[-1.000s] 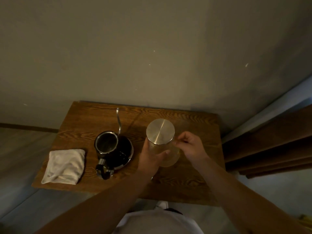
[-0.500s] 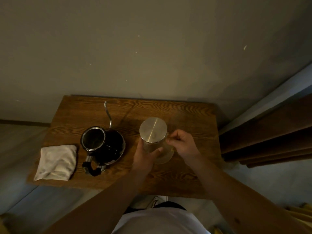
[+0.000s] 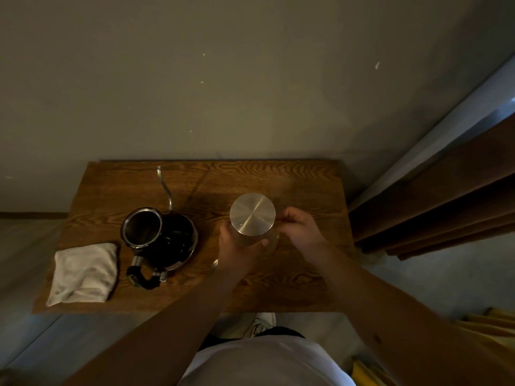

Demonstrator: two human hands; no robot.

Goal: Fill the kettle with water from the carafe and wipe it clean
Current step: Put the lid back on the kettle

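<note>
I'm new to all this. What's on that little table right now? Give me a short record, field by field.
table: small, wooden, against the wall
kettle: left of centre, lid off, thin spout toward the wall
cloth: folded, white, at the left edge
carafe: glass, metal lid on, upright
left hand: wrapped round the carafe's body
right hand: on the carafe's right side
pouring: not begun

One kettle [image 3: 156, 235], one carafe [image 3: 253, 218], one cloth [image 3: 83, 274], two hands [image 3: 239, 246].
</note>
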